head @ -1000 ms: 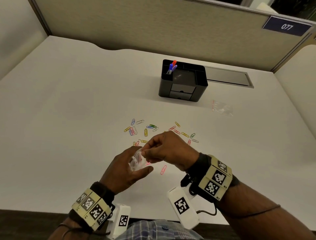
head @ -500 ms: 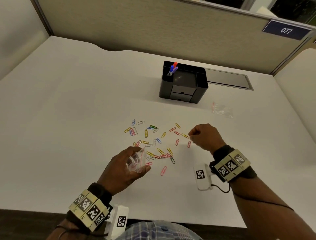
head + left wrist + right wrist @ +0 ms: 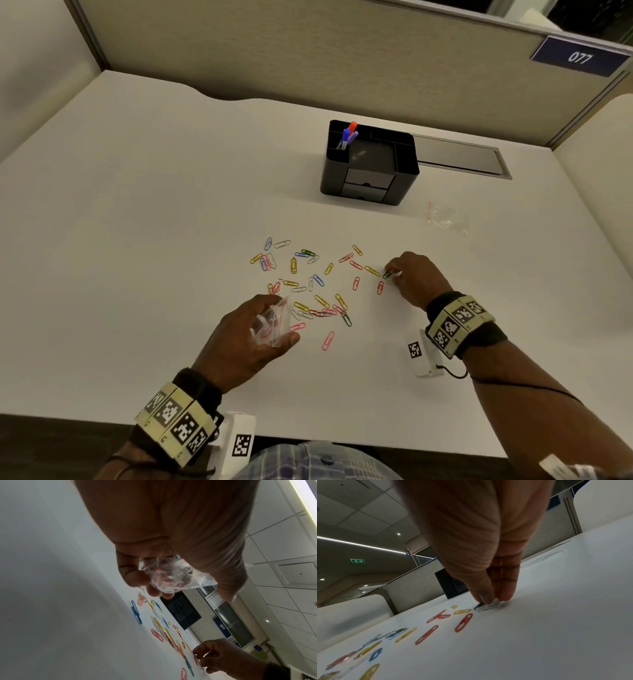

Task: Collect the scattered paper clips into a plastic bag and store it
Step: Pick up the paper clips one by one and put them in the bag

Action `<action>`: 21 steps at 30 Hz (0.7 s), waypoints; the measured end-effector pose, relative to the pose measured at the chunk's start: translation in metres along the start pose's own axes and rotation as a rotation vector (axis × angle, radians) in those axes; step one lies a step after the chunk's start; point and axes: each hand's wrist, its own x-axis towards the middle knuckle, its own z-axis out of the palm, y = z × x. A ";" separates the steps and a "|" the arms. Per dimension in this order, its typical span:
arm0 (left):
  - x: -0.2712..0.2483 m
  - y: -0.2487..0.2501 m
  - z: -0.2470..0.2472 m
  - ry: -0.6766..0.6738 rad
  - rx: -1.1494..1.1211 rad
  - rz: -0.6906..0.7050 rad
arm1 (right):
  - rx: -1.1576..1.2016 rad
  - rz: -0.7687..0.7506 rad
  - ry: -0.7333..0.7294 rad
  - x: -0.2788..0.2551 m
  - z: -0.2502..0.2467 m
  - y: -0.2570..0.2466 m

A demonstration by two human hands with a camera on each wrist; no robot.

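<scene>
Pinching green clip [image 3: 388,273] — right hand [image 3: 412,279], left hand [image 3: 251,337] holding bag [image 3: 274,323]

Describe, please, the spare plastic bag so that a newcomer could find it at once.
Start at the black organiser at the back of the white desk. Just to its right and slightly nearer lies a small clear bag, flat and apart from the clips. Unlike the bag in the left hand, nobody holds it.

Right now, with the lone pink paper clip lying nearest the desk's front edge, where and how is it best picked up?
The pink paper clip lies flat on the desk, apart from the rest. Probably best pinched across its long sides from above, thumb and forefinger dragging one rounded end up first. The right hand is busy with a green clip; the left hand holds the bag.
</scene>
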 end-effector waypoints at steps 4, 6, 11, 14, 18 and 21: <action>0.000 -0.004 0.000 -0.007 -0.009 -0.018 | -0.030 -0.021 0.000 -0.009 0.005 0.003; 0.000 -0.003 0.000 -0.013 -0.016 -0.022 | -0.032 -0.021 0.019 -0.014 0.007 0.003; 0.002 -0.003 0.003 -0.024 0.002 -0.021 | -0.032 0.054 -0.028 -0.018 0.007 0.004; 0.003 -0.001 0.005 -0.033 0.000 -0.025 | -0.061 0.077 -0.116 -0.015 0.003 0.003; 0.003 0.000 0.004 -0.026 -0.011 -0.015 | -0.046 0.094 -0.154 -0.018 0.001 0.000; 0.002 0.000 0.002 -0.013 0.004 -0.013 | 0.109 0.065 -0.128 -0.026 -0.006 -0.010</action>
